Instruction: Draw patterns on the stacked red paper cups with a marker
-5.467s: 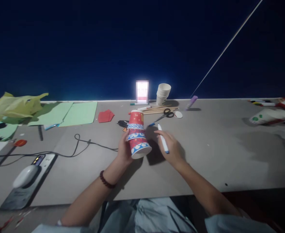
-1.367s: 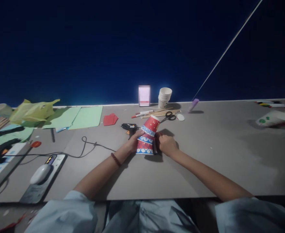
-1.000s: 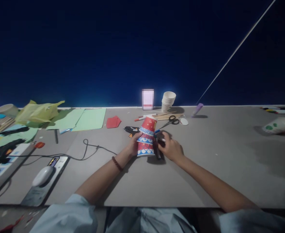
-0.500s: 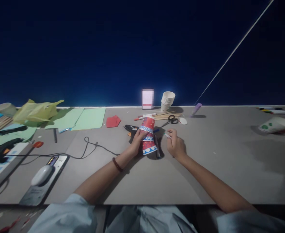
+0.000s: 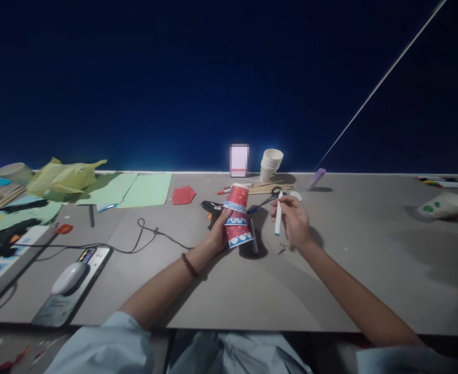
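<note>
My left hand (image 5: 218, 231) is wrapped round a stack of decorated paper cups (image 5: 238, 215), red with blue and white rims, held upside down and slightly tilted above the table. To its right, my right hand (image 5: 295, 218) pinches a white marker (image 5: 278, 215) with green ends, held nearly upright. Small dark scraps (image 5: 282, 249) lie on the table just below the marker. Behind the cups rests a black glue gun (image 5: 212, 209), partly hidden by my left hand. A dark pen (image 5: 254, 236) lies beside the cups, and scissors (image 5: 276, 192) lie beyond the marker.
Stacked white paper cups (image 5: 271, 163), wooden sticks (image 5: 260, 189) and red paper (image 5: 184, 195) sit toward the back. Green sheets (image 5: 147, 190) and a yellow bag (image 5: 63, 176) are at left, near a power strip (image 5: 14, 262) and phone (image 5: 53, 309). A cable (image 5: 120, 252) crosses the left side.
My right hand has turned and shifted slightly right, bringing the white marker into plain view; before, the hand was curled with only a bit of it showing. The cups have hardly moved.
</note>
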The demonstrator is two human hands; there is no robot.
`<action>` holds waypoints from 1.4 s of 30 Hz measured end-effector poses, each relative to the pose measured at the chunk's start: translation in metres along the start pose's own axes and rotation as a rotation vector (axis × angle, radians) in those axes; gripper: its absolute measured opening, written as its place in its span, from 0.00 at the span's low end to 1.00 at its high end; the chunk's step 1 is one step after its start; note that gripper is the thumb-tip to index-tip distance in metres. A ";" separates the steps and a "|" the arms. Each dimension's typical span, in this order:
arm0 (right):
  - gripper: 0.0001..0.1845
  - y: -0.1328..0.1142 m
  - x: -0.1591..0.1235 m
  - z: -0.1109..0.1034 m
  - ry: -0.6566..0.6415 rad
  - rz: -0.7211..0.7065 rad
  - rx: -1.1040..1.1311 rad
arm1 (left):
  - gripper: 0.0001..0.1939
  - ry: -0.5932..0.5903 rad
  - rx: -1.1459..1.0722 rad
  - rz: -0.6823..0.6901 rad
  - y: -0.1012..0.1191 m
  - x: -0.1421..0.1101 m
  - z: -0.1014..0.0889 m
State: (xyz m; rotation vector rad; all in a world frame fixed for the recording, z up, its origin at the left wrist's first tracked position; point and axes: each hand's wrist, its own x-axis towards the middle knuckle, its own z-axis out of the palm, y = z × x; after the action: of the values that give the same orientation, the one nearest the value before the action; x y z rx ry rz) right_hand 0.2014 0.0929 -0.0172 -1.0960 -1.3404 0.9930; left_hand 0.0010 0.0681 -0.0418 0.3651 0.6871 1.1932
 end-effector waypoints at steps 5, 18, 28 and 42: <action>0.18 -0.049 -0.004 0.008 -0.139 0.176 0.042 | 0.22 -0.048 -0.051 -0.049 0.001 0.002 -0.003; 0.12 -0.007 -0.030 0.037 -0.112 0.064 0.369 | 0.19 -0.104 -0.064 -0.083 -0.001 0.001 -0.002; 0.14 0.006 -0.030 0.047 0.047 -0.051 0.180 | 0.18 -0.028 -0.049 -0.086 0.000 0.008 -0.007; 0.07 0.011 -0.043 0.042 0.011 -0.132 -0.010 | 0.19 -0.031 -0.006 -0.044 -0.002 0.003 -0.004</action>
State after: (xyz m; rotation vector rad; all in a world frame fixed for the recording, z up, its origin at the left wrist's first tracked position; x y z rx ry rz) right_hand 0.1596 0.0549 -0.0400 -1.0060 -1.3920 0.8832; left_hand 0.0006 0.0702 -0.0471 0.3609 0.6617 1.1455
